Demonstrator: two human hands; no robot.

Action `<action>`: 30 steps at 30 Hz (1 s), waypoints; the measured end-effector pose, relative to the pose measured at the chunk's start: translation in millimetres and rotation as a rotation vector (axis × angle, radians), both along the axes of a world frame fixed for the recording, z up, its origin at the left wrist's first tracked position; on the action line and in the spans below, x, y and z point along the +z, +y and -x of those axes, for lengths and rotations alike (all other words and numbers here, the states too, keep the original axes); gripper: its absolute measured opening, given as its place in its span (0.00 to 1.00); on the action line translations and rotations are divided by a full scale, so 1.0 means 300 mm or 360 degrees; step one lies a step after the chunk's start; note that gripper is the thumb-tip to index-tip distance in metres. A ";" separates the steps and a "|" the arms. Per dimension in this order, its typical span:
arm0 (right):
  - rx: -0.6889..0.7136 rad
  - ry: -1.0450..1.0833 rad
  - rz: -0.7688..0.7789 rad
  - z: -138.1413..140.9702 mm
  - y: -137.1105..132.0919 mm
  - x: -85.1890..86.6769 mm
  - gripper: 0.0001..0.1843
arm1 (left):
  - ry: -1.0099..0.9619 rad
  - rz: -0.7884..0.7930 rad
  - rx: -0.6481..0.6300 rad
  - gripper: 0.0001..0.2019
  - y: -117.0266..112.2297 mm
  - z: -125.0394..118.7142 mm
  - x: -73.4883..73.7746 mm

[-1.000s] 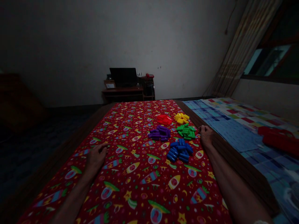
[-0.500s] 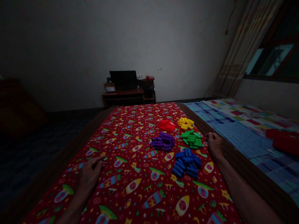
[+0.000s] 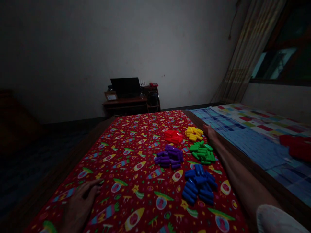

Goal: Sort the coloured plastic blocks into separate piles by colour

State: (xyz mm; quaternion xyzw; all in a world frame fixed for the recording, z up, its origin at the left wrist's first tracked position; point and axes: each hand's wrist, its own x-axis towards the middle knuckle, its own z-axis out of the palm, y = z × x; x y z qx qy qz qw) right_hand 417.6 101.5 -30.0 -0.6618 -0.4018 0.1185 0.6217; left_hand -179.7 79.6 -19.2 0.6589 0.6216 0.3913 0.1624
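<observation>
My left hand [image 3: 81, 200] lies on the red rocket-print cloth [image 3: 136, 155], fingers loosely apart; a small dark and light spot at its fingertips is too unclear to name. Farther forward, my right hand [image 3: 211, 133] reaches along the cloth's right edge, fingers stretched out, just right of a pile of small yellow plastic tubes [image 3: 193, 133]. Nothing shows in it. Nearer to me are green tubes [image 3: 202, 152] and a larger heap of blue tubes [image 3: 199, 184]. Purple tubes [image 3: 169, 157] and glossy red pieces [image 3: 173, 136] lie to the left of these.
Dark brown table edges [image 3: 243, 155] flank the cloth. To the right is a bed with a blue checked cover [image 3: 238, 132] and a red cloth item [image 3: 296, 147]. A desk [image 3: 126, 101] with a black monitor [image 3: 125, 87] stands against the far wall.
My right hand has moved forward from beside the green tubes to beside the yellow ones, and its fingers have straightened. My left hand stays on the cloth; the camera view has shifted slightly.
</observation>
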 end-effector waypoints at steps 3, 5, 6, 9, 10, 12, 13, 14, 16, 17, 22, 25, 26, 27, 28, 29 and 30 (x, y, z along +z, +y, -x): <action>0.0201 0.0356 0.0111 -0.002 0.140 0.016 0.36 | 0.0065 0.0025 0.0053 0.13 0.002 0.007 -0.012; 0.0392 0.0481 0.0140 0.025 0.201 0.032 0.35 | 0.0098 0.0016 0.0091 0.13 0.010 0.018 -0.032; 0.0484 0.0516 0.0159 0.046 0.224 0.041 0.35 | 0.0115 0.0004 0.0102 0.13 0.015 0.024 -0.043; 0.0783 0.0603 0.0250 0.132 0.270 0.066 0.36 | 0.0167 -0.0030 0.0106 0.13 0.024 0.040 -0.067; 0.0893 0.0638 0.0288 0.167 0.283 0.072 0.36 | 0.0188 -0.0039 0.0091 0.13 0.024 0.042 -0.070; 0.1078 0.0689 0.0342 0.242 0.307 0.084 0.35 | 0.0219 -0.0069 0.0056 0.12 0.018 0.041 -0.070; 0.1150 0.0699 0.0349 0.283 0.319 0.089 0.35 | 0.0234 -0.0081 0.0041 0.12 0.013 0.038 -0.066; 0.1217 0.0699 0.0356 0.326 0.331 0.095 0.35 | 0.0244 -0.0089 0.0030 0.11 0.007 0.034 -0.062; 0.1371 0.0679 0.0379 0.413 0.352 0.108 0.36 | 0.0252 -0.0090 0.0029 0.11 -0.004 0.024 -0.051; 0.1467 0.0668 0.0403 0.457 0.359 0.115 0.36 | 0.0251 -0.0082 0.0032 0.11 -0.008 0.018 -0.045; 0.1907 0.0660 0.0576 0.671 0.356 0.128 0.37 | 0.0253 -0.0053 0.0002 0.13 -0.013 0.001 -0.023; 0.2169 0.0666 0.0576 0.801 0.330 0.125 0.37 | 0.0270 -0.0066 -0.0044 0.15 -0.004 0.000 -0.027; 0.2262 0.0648 0.0580 0.844 0.320 0.127 0.37 | 0.0273 -0.0077 -0.0050 0.15 -0.001 0.001 -0.031; 0.2345 0.0615 0.0579 0.886 0.309 0.133 0.37 | 0.0275 -0.0088 -0.0052 0.16 0.001 0.002 -0.036; 0.2418 0.0556 0.0574 0.923 0.298 0.144 0.36 | 0.0280 -0.0094 -0.0058 0.16 0.004 0.005 -0.041; 0.2471 0.0477 0.0556 0.953 0.286 0.161 0.35 | 0.0282 -0.0097 -0.0064 0.16 0.006 0.008 -0.045; 0.2499 0.0393 0.0523 0.973 0.275 0.183 0.35 | 0.0279 -0.0093 -0.0074 0.16 0.009 0.012 -0.050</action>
